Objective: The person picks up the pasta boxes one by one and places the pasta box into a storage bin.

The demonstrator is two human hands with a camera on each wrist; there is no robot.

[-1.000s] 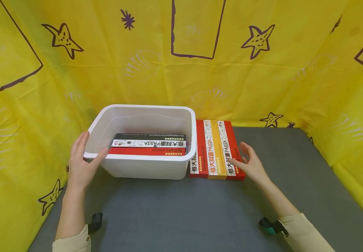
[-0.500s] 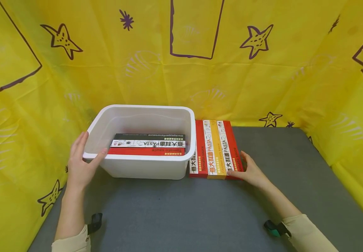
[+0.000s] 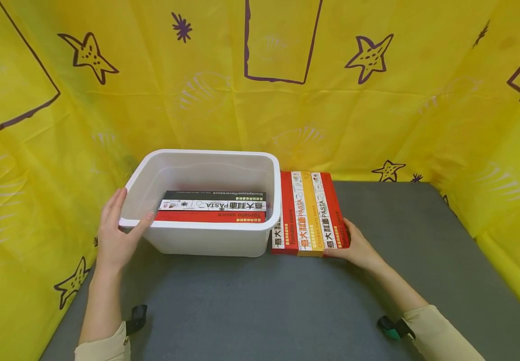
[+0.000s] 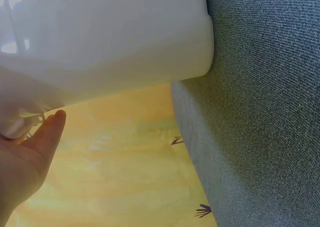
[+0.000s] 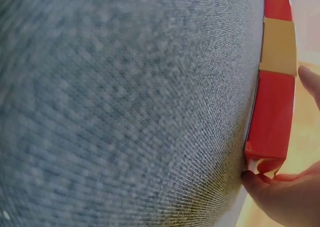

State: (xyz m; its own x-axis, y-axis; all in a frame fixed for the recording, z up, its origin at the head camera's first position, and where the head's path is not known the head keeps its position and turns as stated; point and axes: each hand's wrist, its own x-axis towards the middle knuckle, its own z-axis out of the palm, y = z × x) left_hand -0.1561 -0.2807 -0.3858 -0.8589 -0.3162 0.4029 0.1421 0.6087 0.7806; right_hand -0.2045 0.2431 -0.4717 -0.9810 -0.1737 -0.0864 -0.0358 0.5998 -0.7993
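Observation:
In the head view a white plastic bin stands left of centre. Inside it lie a black pasta box with white lettering and a red one. My left hand holds the bin's near left corner, thumb over the front rim and fingers along the left side. Against the bin's right side is a row of pasta boxes, red, yellow and red again. My right hand grips the rightmost red box at its near end, thumb at the front and fingers on the right side, partly hidden.
A dark grey cloth-covered table extends in front and to the right. Yellow fabric with starfish drawings hangs behind and on both sides, close behind the bin and boxes.
My right hand has come down from above the rightmost red pasta box and taken hold of its near right end. The left hand and the bin stay where they were.

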